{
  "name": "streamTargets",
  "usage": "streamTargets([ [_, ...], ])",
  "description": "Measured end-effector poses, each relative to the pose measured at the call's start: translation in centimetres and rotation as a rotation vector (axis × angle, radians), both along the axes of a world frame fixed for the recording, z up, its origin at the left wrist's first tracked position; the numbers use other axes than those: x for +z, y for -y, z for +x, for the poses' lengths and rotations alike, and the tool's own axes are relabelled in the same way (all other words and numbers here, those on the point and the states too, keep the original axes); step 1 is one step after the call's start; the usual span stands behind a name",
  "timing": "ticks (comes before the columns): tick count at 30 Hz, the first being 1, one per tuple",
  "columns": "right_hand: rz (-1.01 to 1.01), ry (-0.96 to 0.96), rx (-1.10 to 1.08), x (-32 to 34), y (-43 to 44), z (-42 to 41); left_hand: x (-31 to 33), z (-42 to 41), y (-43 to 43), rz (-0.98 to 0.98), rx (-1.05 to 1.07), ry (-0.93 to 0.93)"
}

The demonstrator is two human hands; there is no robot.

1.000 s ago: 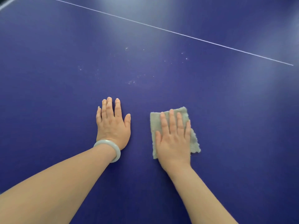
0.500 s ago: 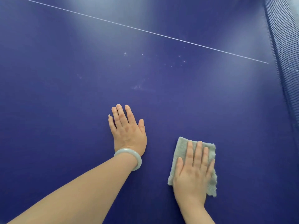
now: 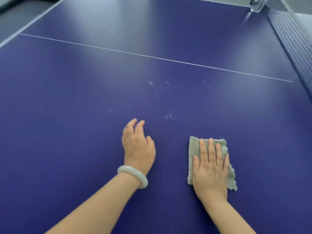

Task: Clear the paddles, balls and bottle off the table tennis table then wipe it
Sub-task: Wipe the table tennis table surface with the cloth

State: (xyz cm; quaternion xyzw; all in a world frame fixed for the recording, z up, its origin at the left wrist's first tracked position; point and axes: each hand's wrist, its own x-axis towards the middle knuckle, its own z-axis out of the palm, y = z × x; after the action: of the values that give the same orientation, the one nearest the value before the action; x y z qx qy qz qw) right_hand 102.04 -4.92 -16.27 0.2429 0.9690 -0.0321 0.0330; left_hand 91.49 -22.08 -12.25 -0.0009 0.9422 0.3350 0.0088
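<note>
Blue table [image 3: 67, 132], cloth [image 3: 195, 149] under right hand [image 3: 211, 174]

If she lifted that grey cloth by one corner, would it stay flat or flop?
It would probably flop. The cloth looks like soft, fluffy terry with a ragged edge, and it lies folded flat under the right hand. It is likely light for its size. Pushed, it should slide easily, since the table looks smooth and glossy.

Bottle [image 3: 257, 4] cut off at top, left hand's fingers [image 3: 135, 125] blurred
</note>
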Motion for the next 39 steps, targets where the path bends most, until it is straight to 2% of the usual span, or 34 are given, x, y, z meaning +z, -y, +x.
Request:
streamTargets([
  [3,-0.003,-0.014,-0.06,0.0,0.5,-1.3,-0.7,-5.8,2.6,-0.258,0.063,0.067],
  [6,-0.021,-0.023,-0.084,0.2,1.5,-2.9,-1.7,-8.0,1.7,-0.363,0.071,0.174],
  [10,-0.057,-0.066,0.149,0.5,0.2,-4.2,-3.4,-7.4,-0.1,-0.543,0.118,0.097],
  [12,-0.049,-0.055,0.193,0.3,-3.2,-5.4,-3.8,-7.5,-0.2,-0.565,0.134,0.082],
  [13,-0.044,-0.044,0.14,0.1,-5.4,-6.3,-3.9,-7.5,-0.1,-0.571,0.135,0.082],
  [17,-0.059,-0.036,-0.249,0.3,-13.1,-11.9,-3.9,-7.7,-0.4,-0.589,0.139,0.067],
  [19,-0.105,-0.044,-0.37,0.7,-14.8,-16.0,-3.8,-7.8,-0.5,-0.597,0.145,0.07],
  [21,-0.135,-0.016,-0.324,1.0,-14.6,-20.4,-3.9,-7.8,-0.5,-0.6,0.143,0.069],
  [25,-0.162,0.03,0.231,0.4,-11.3,-24.8,-3.9,-7.8,-0.5,-0.625,0.134,0.076],
  [27,-0.145,0.018,0.347,-0.1,-12.1,-24.5,-3.9,-7.8,-0.5,-0.617,0.133,0.082],
  [28,-0.122,0.008,0.325,-0.1,-13.4,-24.4,-3.9,-7.8,-0.4,-0.619,0.133,0.079],
  [30,-0.065,0.013,0.123,0.2,-16.6,-24.9,-4.0,-7.8,-0.5,-0.629,0.135,0.065],
  [32,-0.11,0.043,-0.152,0.8,-18.6,-26.2,-3.8,-7.8,-0.5,-0.631,0.131,0.078],
  [34,-0.167,0.036,-0.303,0.9,-18.3,-28.5,-3.7,-7.8,-0.5,-0.64,0.122,0.084],
  [36,-0.191,0.04,-0.317,1.2,-16.0,-31.8,-3.8,-7.8,-0.5,-0.643,0.126,0.087],
  [39,-0.179,0.099,-0.084,1.6,-9.8,-36.3,-3.8,-7.9,-0.6,-0.636,0.138,0.081],
])
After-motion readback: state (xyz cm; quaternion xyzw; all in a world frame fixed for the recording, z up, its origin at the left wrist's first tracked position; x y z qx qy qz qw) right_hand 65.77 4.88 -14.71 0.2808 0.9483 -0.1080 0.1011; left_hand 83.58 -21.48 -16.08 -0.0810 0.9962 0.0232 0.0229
